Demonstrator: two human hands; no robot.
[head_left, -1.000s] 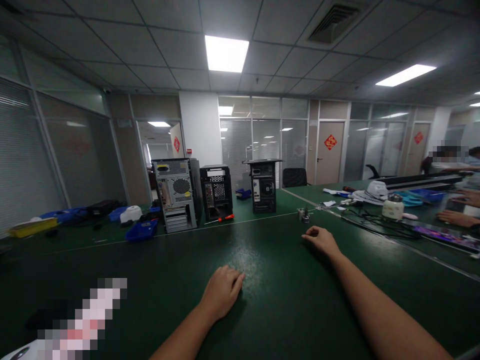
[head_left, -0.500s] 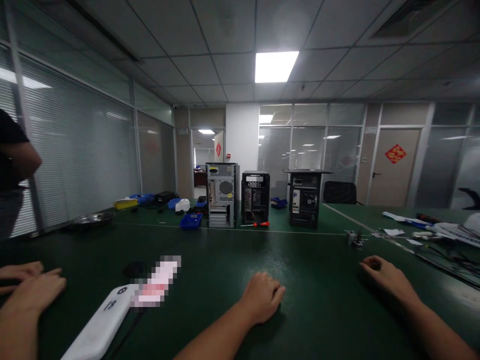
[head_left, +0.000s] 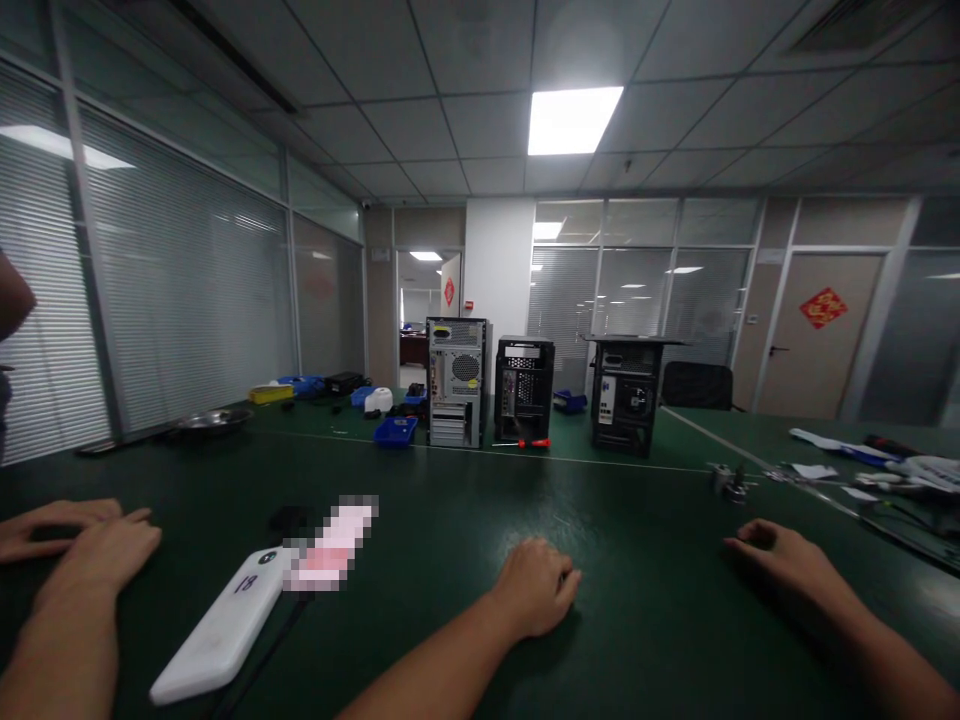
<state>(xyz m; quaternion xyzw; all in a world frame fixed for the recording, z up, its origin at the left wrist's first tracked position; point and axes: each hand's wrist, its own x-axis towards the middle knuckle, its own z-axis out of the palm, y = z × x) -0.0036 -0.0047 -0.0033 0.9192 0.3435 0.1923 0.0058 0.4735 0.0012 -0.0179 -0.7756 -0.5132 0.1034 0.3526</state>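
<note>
My left hand rests on the green table in a loose fist, with nothing visible in it. To its right, my right hand lies on its side on the table, fingers loosely curled and a gap between thumb and forefinger. No object shows in that gap. Nearest beyond the right hand are small metal parts. Left of my left arm lies a white handheld device marked 18, with a dark cable beside it and a blurred-out pinkish patch at its top end.
Across the table stand three computer cases: grey, small black and another black. A red screwdriver and blue bin lie near them. Another person's hands rest at left. Cables and tools lie at right.
The view has turned slightly left, so the table things sit further right in the picture. Both my hands keep their pose on the table. The standing person at left shows less.
</note>
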